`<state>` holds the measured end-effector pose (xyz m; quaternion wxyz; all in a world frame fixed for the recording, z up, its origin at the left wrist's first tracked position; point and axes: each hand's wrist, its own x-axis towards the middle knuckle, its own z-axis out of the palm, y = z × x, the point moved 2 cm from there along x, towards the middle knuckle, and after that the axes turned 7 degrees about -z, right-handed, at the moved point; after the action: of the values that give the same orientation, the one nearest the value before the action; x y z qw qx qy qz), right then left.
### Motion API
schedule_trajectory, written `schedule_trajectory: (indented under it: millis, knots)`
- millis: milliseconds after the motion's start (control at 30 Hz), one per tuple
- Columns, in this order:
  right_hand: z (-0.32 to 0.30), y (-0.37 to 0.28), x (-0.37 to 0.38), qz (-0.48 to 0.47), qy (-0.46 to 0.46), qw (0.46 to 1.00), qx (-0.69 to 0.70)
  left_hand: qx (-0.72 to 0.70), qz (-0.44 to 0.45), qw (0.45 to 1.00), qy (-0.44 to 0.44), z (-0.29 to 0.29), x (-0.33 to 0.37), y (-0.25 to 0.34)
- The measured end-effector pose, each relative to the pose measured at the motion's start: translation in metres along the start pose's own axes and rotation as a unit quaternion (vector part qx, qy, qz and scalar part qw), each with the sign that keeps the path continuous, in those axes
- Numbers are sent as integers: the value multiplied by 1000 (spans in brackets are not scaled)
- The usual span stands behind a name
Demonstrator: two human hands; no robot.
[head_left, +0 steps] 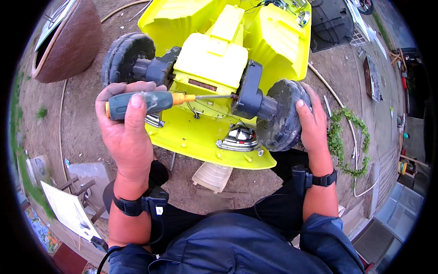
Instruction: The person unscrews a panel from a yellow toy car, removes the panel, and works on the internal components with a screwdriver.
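My left hand point(125, 114) is closed around the green handle of a screwdriver point(157, 101) with a yellow collar. Its thin shaft points right, and the tip meets or overlaps the edge of a dark motor gearbox point(247, 89). My right hand point(314, 116) grips the outer tread of a black plastic wheel point(282, 114), which joins that gearbox. Both belong to an upturned bright yellow ride-on toy car point(210, 64). A second black wheel point(127, 57) with its own gearbox sits at the left. Thin wires and a chrome-rimmed lamp point(239, 137) show on the near side of the body.
A large brown ribbed pot point(70, 43) lies tilted at the far left. Hoses point(335, 89) run over the dirt ground on both sides. A leafy green vine point(340, 137) is on the right. A beige plastic piece point(212, 176) lies between my legs; a white board point(68, 210) leans at lower left.
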<state>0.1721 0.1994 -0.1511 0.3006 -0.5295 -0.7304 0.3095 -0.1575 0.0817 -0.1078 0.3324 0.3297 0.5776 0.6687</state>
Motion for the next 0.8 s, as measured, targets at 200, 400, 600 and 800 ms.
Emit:
schedule_trajectory:
  millis: [200,400,600,800]
  knots:
    - [2,1,-2,6,0,1000,-14,40,4,998,45,-11,2,3]
    - [2,1,-1,5,-1,999,-32,5,24,991,134,-42,24,13]
    - [1,-7,0,11,-9,999,-35,4,-15,986,166,-70,36,10]
    - [-2,-2,-3,10,-21,1000,-16,-46,-26,980,192,-80,36,9]
